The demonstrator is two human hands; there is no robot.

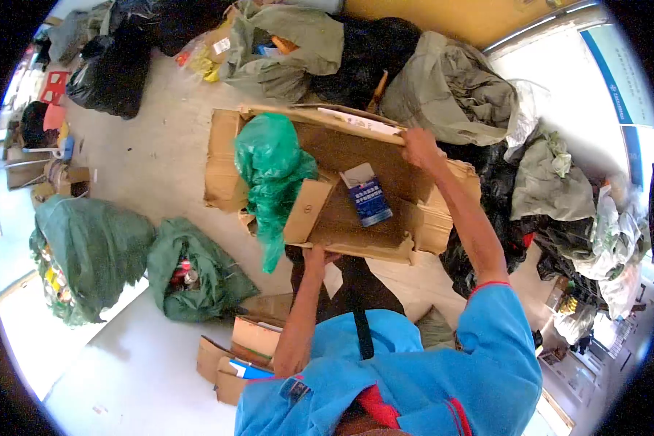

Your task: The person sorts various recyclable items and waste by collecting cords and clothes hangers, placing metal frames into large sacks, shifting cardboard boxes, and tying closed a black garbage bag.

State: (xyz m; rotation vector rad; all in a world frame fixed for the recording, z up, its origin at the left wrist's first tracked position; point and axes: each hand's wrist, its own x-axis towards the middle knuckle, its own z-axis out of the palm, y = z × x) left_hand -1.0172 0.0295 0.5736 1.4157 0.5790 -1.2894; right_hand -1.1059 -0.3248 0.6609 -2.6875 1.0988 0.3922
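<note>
A large open cardboard box [443, 218] is held in front of me, its flaps spread to the sides. My right hand [421, 148] is closed over its far rim at the right. At the near rim, my left hand [318, 257] grips the edge from below, with part of its fingers hidden by the cardboard. A crumpled green plastic bag [269, 156] hangs over the box's left end. Beside it a smaller brown carton [308, 209] lies inside. On the box's bottom rests a blue packet [370, 201] with white print.
Grey sacks [450, 91] and black bags [363, 62] line the far side. Green sacks [87, 247] with mixed waste stand at the left. Folded cartons [232, 370] lie near my left elbow. More bags [552, 182] crowd the right, and a red stool [54, 87] stands far left.
</note>
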